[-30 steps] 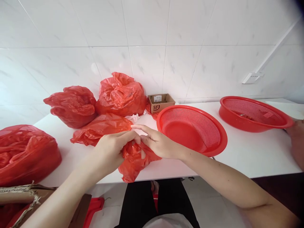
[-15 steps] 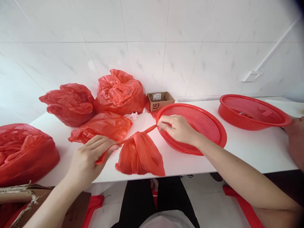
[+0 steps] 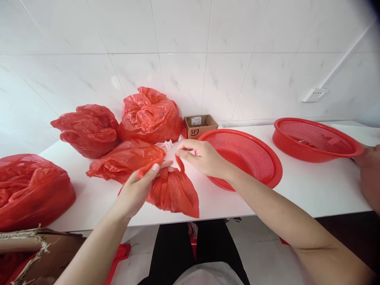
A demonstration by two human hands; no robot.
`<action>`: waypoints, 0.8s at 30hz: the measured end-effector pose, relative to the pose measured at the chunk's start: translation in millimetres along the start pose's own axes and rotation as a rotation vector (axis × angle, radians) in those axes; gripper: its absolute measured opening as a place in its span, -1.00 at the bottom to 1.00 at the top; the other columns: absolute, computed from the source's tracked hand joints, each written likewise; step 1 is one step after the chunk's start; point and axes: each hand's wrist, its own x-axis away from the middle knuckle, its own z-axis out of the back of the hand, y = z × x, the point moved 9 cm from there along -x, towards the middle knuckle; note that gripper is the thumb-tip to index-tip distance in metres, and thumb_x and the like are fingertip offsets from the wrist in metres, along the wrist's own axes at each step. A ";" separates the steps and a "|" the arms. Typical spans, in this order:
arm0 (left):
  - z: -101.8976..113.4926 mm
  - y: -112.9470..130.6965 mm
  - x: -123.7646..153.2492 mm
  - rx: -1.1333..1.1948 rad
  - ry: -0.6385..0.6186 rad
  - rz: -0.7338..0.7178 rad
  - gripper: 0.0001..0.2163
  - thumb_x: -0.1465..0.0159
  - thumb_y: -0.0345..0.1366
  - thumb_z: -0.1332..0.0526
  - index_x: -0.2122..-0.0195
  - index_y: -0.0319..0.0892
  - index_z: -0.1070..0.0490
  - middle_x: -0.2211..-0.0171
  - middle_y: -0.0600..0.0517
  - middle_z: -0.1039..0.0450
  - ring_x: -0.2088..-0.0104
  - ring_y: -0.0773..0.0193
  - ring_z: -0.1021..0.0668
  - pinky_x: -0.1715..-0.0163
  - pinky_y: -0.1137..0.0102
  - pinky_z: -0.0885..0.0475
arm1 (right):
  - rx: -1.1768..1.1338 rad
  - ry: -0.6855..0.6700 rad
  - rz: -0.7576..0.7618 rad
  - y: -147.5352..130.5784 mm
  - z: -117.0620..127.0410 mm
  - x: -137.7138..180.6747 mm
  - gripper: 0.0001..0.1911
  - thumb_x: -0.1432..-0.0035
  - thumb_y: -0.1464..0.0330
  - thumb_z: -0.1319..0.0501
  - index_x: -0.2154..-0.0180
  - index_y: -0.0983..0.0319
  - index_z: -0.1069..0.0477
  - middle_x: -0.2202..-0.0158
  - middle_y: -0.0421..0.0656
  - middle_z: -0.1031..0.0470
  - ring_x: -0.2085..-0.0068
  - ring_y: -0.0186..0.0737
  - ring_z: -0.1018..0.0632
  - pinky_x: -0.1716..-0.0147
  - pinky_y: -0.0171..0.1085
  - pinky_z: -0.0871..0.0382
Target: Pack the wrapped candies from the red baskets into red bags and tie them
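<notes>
A small red plastic bag (image 3: 175, 192), gathered at its neck, is at the table's front edge between my hands. My left hand (image 3: 139, 188) pinches one twisted end of it, with thumb and fingers close to the knot. With thumb and forefinger, my right hand (image 3: 202, 156) holds the other end, which rises from the knot as a short curved strip. What the bag contains is hidden. Just behind my left hand lies a flat red plastic bag (image 3: 127, 156). The near red mesh basket (image 3: 274, 174) stands beyond my right forearm.
Full red bags (image 3: 89, 132) (image 3: 151, 114) (image 3: 35, 190) stand at the back and left. A small cardboard box (image 3: 202, 126) is by the wall. Another red basket (image 3: 317, 156) stands right, near another person's hand (image 3: 368, 158). A torn carton (image 3: 56, 253) sits below left.
My hands have come closer together over the small bag. Its ends, stretched out straight to both sides before, are now slack, and the right one curves upward.
</notes>
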 end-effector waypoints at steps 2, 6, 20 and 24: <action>-16.3 -7.6 -4.4 -0.116 -0.075 0.046 -0.74 -0.28 -0.06 -0.24 0.25 -0.13 -0.59 0.25 0.00 -0.56 0.13 0.19 -0.53 -0.01 0.30 -0.35 | 0.052 -0.008 0.043 -3.0 -14.1 -5.7 -0.78 -0.29 0.36 -0.14 0.43 0.23 -0.38 0.37 -0.22 -0.42 0.24 -0.31 -0.46 0.13 -0.24 -0.31; -29.0 -21.7 -8.5 -0.061 -0.119 0.082 -0.75 -0.21 -0.11 -0.33 0.46 -0.20 -0.50 0.49 0.08 -0.46 0.38 0.30 -0.49 0.20 0.36 -0.40 | -0.025 0.005 0.019 7.5 -28.9 -3.9 -0.79 -0.28 0.36 -0.18 0.43 0.22 -0.42 0.25 -0.17 -0.43 0.11 -0.30 -0.46 0.06 -0.22 -0.33; -6.7 -40.7 -10.4 -0.054 0.077 0.000 -0.60 -0.27 -0.15 -0.26 -0.11 -0.15 -0.40 -0.05 -0.10 -0.50 -0.10 0.14 -0.49 -0.12 0.28 -0.33 | -0.078 0.215 -0.180 55.7 -43.1 54.3 -0.42 -0.19 0.17 -0.27 -0.20 0.03 -0.19 -0.20 -0.02 -0.23 -0.16 -0.09 -0.37 -0.09 -0.03 -0.36; -5.8 -42.9 -1.0 -0.324 0.037 -0.089 -0.51 -0.33 -0.20 -0.19 -0.27 -0.05 -0.21 -0.26 -0.09 -0.29 -0.18 0.13 -0.41 -0.14 0.26 -0.33 | -0.112 0.250 -0.360 91.1 -69.0 84.5 -0.37 -0.15 0.27 -0.28 -0.20 0.08 -0.12 0.05 -0.03 -0.43 0.06 -0.06 -0.50 0.04 0.00 -0.43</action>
